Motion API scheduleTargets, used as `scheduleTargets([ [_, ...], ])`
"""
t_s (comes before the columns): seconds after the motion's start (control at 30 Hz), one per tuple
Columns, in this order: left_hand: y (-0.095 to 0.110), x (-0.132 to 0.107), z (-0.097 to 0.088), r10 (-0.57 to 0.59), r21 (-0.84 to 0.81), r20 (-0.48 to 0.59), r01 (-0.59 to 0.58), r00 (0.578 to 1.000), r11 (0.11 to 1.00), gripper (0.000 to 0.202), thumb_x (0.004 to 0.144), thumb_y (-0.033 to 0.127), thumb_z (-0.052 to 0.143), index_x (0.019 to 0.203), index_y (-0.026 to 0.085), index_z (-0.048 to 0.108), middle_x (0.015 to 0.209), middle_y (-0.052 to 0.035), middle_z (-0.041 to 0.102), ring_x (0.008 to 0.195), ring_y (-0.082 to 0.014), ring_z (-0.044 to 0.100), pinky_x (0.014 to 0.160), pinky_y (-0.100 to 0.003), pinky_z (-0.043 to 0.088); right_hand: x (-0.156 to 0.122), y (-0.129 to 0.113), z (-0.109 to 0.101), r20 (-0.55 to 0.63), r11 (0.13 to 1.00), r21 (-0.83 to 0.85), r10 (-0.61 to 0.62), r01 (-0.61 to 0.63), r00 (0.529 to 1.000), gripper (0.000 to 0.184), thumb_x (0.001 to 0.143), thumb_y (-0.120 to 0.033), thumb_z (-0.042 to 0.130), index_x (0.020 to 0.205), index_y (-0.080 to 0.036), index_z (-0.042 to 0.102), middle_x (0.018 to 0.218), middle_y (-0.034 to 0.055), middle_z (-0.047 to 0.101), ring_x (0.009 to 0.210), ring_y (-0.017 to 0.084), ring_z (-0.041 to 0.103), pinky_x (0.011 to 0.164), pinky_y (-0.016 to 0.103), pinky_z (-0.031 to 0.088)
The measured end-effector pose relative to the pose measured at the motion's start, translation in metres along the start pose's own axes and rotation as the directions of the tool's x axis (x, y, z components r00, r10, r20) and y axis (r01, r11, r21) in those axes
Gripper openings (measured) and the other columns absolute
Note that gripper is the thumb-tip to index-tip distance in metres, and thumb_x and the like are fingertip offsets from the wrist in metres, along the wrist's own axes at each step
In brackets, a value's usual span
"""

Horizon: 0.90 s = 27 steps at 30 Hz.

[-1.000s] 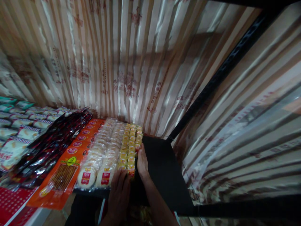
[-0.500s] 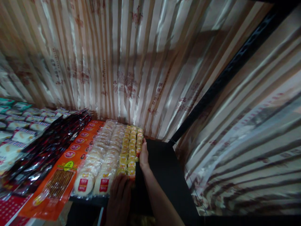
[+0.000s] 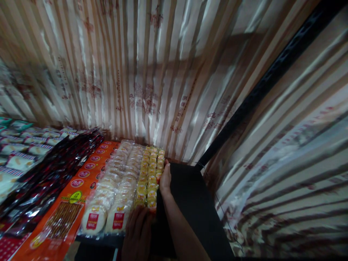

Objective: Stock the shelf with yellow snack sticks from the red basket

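Note:
Small yellow-wrapped snack packets (image 3: 147, 175) stand in close rows on a black shelf (image 3: 189, 204). My right hand (image 3: 165, 180) lies along the right side of these rows, its fingers stretched toward the back and pressed against the packets. At the front end of the rows is my left hand (image 3: 138, 226), back upward, with its fingers laid against the nearest packets. Neither hand is wrapped round anything. Just left of the yellow packets are rows of clear-wrapped round white rice crackers (image 3: 117, 205) with red labels.
Farther left lie an orange snack bag (image 3: 63, 214), dark glossy packets (image 3: 51, 177) and white wrapped snacks (image 3: 20, 161). Pleated printed sheeting (image 3: 152, 72) hangs behind the shelf. A black slanted post (image 3: 244, 105) rises from the back right corner.
The view has shifted slightly, so the goods on the left sit a little lower and farther left. Both hands stay against the yellow packets, with almost no movement.

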<state>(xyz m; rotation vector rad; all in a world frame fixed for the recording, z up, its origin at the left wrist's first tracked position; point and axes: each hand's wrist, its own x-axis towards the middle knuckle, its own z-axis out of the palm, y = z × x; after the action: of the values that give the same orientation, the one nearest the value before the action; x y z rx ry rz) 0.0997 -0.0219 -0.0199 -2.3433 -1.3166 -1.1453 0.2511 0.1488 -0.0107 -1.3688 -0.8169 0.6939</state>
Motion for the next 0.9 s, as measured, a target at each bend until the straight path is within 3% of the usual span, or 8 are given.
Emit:
scheduleTargets([
  [0.13, 0.004, 0.000, 0.008, -0.042, 0.002, -0.071, 0.042, 0.997, 0.999, 0.030, 0.086, 0.016, 0.037, 0.105, 0.019, 0.061, 0.114, -0.0037, 0.059, 0.129, -0.0171, 0.031, 0.112, -0.031, 0.017, 0.002, -0.002, 0.002, -0.033, 0.995, -0.100, -0.002, -0.002, 0.999, 0.061, 0.084, -0.057, 0.022, 0.124, -0.021, 0.049, 0.123, 0.0039, 0.056, 0.116, 0.018, 0.048, 0.097, 0.030, 0.034],
  [0.23, 0.009, -0.002, 0.017, -0.091, -0.014, -0.151, 0.090, 0.984, 0.996, 0.030, 0.086, 0.015, 0.036, 0.102, 0.019, 0.061, 0.111, -0.0040, 0.060, 0.128, -0.0176, 0.033, 0.112, -0.033, 0.018, 0.004, -0.008, 0.004, -0.067, 0.989, -0.145, 0.010, -0.019, 0.998, 0.064, 0.084, -0.057, 0.018, 0.121, -0.018, 0.050, 0.123, 0.0071, 0.056, 0.115, 0.019, 0.048, 0.098, 0.032, 0.033],
  [0.43, 0.010, -0.004, 0.023, -0.132, -0.069, -0.206, 0.120, 0.969, 0.990, 0.030, 0.086, 0.016, 0.036, 0.104, 0.020, 0.060, 0.109, -0.0032, 0.062, 0.126, -0.0173, 0.037, 0.111, -0.035, 0.021, 0.000, -0.016, 0.006, -0.093, 0.973, -0.215, 0.059, -0.078, 0.994, 0.067, 0.083, -0.058, 0.015, 0.117, -0.016, 0.054, 0.121, 0.0103, 0.057, 0.115, 0.023, 0.048, 0.098, 0.035, 0.032],
  [0.6, 0.008, -0.003, 0.018, -0.108, -0.075, -0.139, 0.098, 0.984, 0.992, 0.028, 0.086, 0.021, 0.042, 0.108, 0.021, 0.059, 0.113, -0.0029, 0.060, 0.125, -0.0170, 0.038, 0.111, -0.033, 0.023, 0.004, -0.019, 0.001, -0.076, 0.983, -0.172, 0.054, -0.066, 0.996, 0.067, 0.083, -0.060, 0.018, 0.122, -0.017, 0.051, 0.127, 0.0078, 0.053, 0.121, 0.021, 0.043, 0.102, 0.033, 0.029],
  [0.73, 0.007, -0.002, 0.020, -0.112, -0.079, -0.201, 0.098, 0.973, 0.992, 0.027, 0.085, 0.020, 0.043, 0.106, 0.020, 0.060, 0.111, -0.0026, 0.061, 0.125, -0.0170, 0.037, 0.112, -0.032, 0.020, 0.015, -0.019, 0.002, -0.056, 0.988, -0.131, 0.074, -0.081, 0.996, 0.071, 0.081, -0.064, 0.021, 0.128, -0.017, 0.045, 0.136, 0.0061, 0.043, 0.128, 0.019, 0.035, 0.107, 0.032, 0.020],
  [0.9, 0.004, -0.005, 0.022, -0.078, -0.023, -0.141, 0.076, 0.987, 0.997, 0.028, 0.083, 0.020, 0.048, 0.107, 0.021, 0.060, 0.113, -0.0025, 0.060, 0.127, -0.0179, 0.035, 0.113, -0.033, 0.018, 0.025, -0.005, 0.008, 0.063, 0.998, 0.020, 0.066, -0.067, 0.996, 0.069, 0.081, -0.064, 0.024, 0.131, -0.022, 0.042, 0.136, 0.0009, 0.043, 0.127, 0.017, 0.036, 0.105, 0.030, 0.026],
])
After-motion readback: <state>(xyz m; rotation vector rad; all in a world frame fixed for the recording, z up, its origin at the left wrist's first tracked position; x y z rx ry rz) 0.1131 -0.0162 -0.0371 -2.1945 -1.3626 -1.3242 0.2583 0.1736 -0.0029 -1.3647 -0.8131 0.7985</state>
